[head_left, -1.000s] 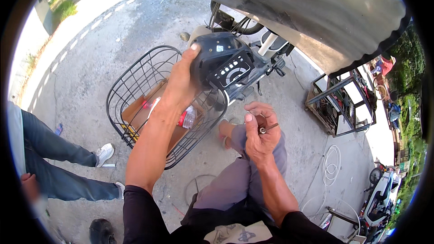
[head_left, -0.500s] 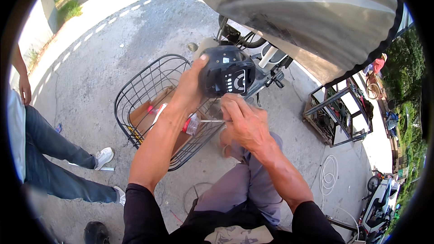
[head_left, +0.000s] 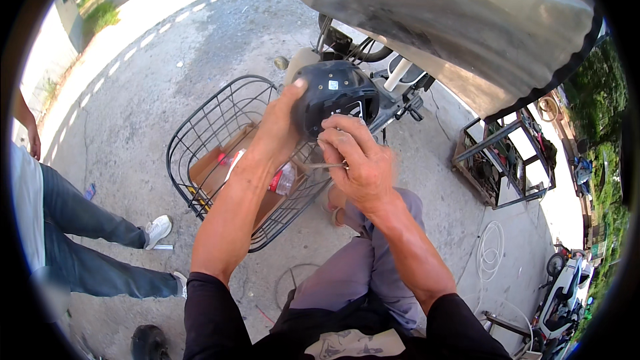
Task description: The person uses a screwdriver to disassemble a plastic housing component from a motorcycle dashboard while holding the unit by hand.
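Observation:
A black, rounded dashboard housing (head_left: pixel 327 87) with a dark gauge panel sits at the front of a vehicle. My left hand (head_left: pixel 283 117) is closed around its left side, thumb on top. Close against the gauge panel is my right hand (head_left: pixel 360 160), fingers bent, covering much of the panel. It holds a screwdriver (head_left: pixel 325 166), its thin metal shaft pointing left and its handle hidden in the palm. Below my left forearm, a black wire basket (head_left: pixel 175 140) holds an open cardboard box (head_left: pixel 205 168) and a clear plastic bottle with a red label (head_left: pixel 285 180).
A grey canopy sheet (head_left: pixel 460 20) hangs over the upper right. At left stands another person in jeans (head_left: pixel 93 220). A metal frame rack (head_left: pixel 500 160), a coiled white hose (head_left: pixel 490 253) and a parked scooter (head_left: pixel 559 297) are to the right.
My right hand has lifted, its fingers now across the gauge panel instead of along its lower edge. The screwdriver has risen with it. My left hand keeps its hold on the housing.

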Demonstrator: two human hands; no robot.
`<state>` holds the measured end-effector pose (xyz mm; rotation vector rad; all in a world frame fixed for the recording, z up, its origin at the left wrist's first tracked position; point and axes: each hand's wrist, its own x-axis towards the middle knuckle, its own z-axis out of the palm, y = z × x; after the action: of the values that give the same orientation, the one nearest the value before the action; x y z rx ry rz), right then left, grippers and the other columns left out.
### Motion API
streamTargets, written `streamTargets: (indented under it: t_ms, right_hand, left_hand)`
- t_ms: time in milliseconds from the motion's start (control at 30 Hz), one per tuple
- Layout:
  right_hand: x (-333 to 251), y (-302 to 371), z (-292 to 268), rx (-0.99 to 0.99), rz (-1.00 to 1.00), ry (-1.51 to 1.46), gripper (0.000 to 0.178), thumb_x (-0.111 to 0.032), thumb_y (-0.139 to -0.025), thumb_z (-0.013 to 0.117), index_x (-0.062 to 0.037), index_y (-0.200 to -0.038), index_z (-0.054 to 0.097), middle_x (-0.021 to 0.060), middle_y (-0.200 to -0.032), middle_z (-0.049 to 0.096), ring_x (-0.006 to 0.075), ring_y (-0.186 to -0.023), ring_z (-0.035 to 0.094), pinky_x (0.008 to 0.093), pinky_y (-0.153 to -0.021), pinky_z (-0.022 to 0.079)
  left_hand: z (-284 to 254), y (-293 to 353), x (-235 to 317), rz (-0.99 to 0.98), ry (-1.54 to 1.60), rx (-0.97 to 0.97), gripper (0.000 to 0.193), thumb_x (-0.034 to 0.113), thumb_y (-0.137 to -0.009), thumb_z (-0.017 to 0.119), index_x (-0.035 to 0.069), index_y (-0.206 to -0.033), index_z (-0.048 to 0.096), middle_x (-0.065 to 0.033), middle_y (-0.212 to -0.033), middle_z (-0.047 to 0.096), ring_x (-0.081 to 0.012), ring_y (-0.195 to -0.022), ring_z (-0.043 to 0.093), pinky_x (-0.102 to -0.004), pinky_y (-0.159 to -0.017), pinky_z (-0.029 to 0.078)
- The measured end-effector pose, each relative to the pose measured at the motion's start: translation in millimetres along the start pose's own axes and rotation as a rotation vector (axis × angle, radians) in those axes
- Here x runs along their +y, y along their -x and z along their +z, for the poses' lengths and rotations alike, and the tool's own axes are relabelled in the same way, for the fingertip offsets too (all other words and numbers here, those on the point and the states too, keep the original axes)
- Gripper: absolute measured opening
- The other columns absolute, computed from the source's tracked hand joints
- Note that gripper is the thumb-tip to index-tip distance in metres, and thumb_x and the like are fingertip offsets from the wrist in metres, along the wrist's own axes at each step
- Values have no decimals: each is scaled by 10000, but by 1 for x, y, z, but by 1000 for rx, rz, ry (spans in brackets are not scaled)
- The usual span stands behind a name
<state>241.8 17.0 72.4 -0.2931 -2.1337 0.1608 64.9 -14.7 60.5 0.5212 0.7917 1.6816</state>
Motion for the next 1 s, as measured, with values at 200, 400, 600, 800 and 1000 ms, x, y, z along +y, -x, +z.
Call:
streamTargets:
  t_ms: [200,400,600,800,1000]
  right_hand:
    - [7,11,-7,-132,-32,171,273,-15,-789,766,-91,-1039,686,5,-1226,712,182,-829,759,326,-604,581]
    - [6,18,4,15,89,177,300,-1,-753,814,-96,-1023,724,39,-1175,678,146,-729,695,306,-565,548]
    - [6,11,8,146,145,125,277,-1,-773,845,-100,-1017,759,36,-1086,629,129,-666,634,307,-555,522]
    - [5,5,10,127,91,213,290,10,-742,828,-88,-1006,760,25,-1038,627,153,-700,650,319,-569,527]
    - [0,-3,6,79,96,315,274,-5,-727,800,-78,-986,749,20,-989,602,182,-753,664,330,-584,527]
  left_hand:
    - [1,1,-3,-1,9,12,595,419,-1050,606,-32,-1436,560,-140,-1344,662,-242,-1208,652,-404,-1071,502]
    - [-3,-2,-9,18,-4,-23,594,418,-1049,611,-41,-1423,567,-148,-1358,656,-243,-1230,640,-406,-1074,498]
    - [-1,0,-7,28,-13,-30,597,419,-1046,623,-45,-1419,574,-142,-1342,663,-235,-1220,642,-401,-1067,503]
    - [-6,-6,-11,41,-9,-41,580,418,-1039,642,-49,-1381,612,-141,-1308,681,-230,-1175,665,-396,-1037,522]
    - [-5,-6,-13,33,24,-28,548,377,-1027,678,-61,-1352,626,-146,-1259,700,-229,-1107,701,-376,-964,570]
